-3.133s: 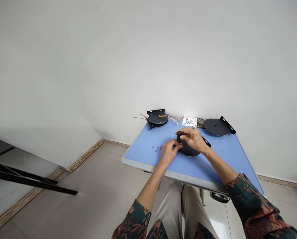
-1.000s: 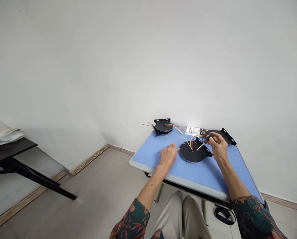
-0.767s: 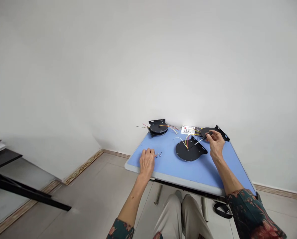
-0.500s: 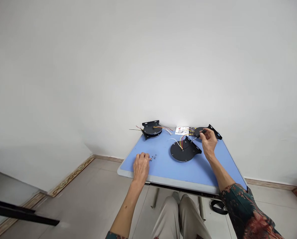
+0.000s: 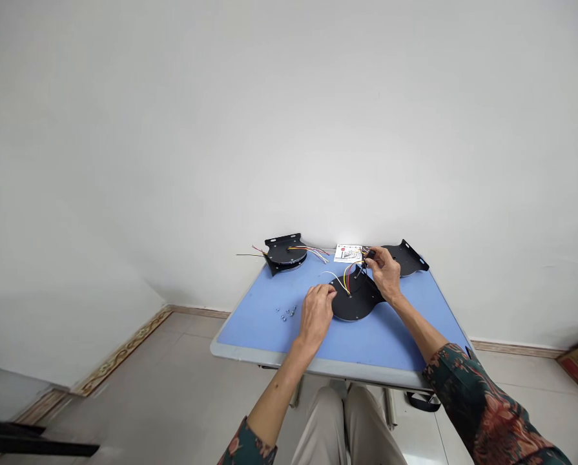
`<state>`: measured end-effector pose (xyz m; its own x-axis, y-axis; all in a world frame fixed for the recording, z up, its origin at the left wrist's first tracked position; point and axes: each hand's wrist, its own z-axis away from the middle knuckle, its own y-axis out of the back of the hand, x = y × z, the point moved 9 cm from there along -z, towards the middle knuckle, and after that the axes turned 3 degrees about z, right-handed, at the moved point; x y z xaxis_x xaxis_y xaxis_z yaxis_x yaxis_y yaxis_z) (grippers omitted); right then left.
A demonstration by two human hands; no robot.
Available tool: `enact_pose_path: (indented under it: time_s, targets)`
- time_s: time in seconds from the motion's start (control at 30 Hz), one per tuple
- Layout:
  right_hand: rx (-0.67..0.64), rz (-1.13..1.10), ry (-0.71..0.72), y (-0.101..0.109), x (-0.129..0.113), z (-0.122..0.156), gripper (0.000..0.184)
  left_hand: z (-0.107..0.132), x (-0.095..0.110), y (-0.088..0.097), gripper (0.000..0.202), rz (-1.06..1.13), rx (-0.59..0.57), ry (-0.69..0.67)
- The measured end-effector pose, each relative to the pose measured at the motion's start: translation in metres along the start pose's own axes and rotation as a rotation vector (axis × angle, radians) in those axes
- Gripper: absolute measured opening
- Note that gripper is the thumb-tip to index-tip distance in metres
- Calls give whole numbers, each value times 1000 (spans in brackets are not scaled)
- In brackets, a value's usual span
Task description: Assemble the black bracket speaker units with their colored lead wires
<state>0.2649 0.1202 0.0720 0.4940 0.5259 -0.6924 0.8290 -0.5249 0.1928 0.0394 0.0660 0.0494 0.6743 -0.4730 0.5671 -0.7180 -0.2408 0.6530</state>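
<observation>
In the head view a round black plate with a bracket (image 5: 354, 307) lies on the blue table, with yellow, red and white wires (image 5: 345, 283) rising from its middle. My left hand (image 5: 316, 313) is at the plate's left edge, its fingertips pinched together; whatever they hold is too small or hidden to make out. A screwdriver with a black handle (image 5: 371, 256) is gripped in my right hand (image 5: 384, 272) above the plate's far side, its thin shaft slanting down toward the plate. Several small screws (image 5: 289, 312) lie loose to the left of my left hand.
A second black disc unit (image 5: 285, 250) with wires sits at the back left of the table (image 5: 250, 323). Another black bracketed disc (image 5: 407, 259) lies at the back right. Between them is a printed white sheet (image 5: 347, 252). The wall (image 5: 289, 129) rises behind the table.
My left hand has moved right, from beside the loose screws to the plate's left edge. My right hand has brought the screwdriver leftward, from near the back-right disc to above the front plate.
</observation>
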Motion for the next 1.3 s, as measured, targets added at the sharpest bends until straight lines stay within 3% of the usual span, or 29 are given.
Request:
enact_pose_path:
  time_s: [0.07, 0.13, 0.23, 0.6, 0.87, 1.07, 1.3]
  targets:
    - [14, -6, -11, 2, 4, 0, 25, -9, -11, -17, 9, 116, -29, 165]
    - [12, -21, -19, 2, 7, -1, 26, -15, -21, -32, 21, 237, -41, 303]
    - [5, -43, -29, 1, 9, -1, 25, -21, -25, -46, 26, 375, -30, 373]
    - [-14, -38, 6, -3, 5, -2, 26, -27, -13, -64, 7, 326, -59, 323]
    - [-18, -31, -2, -4, 4, -3, 26, -25, -9, -66, 8, 321, -85, 249]
    - [-29, -5, 6, -4, 1, -3, 27, -24, -6, -67, 26, 262, -82, 234]
    - [-130, 86, 82, -10, -14, -7, 25, -26, -3, -70, 15, 162, -125, 186]
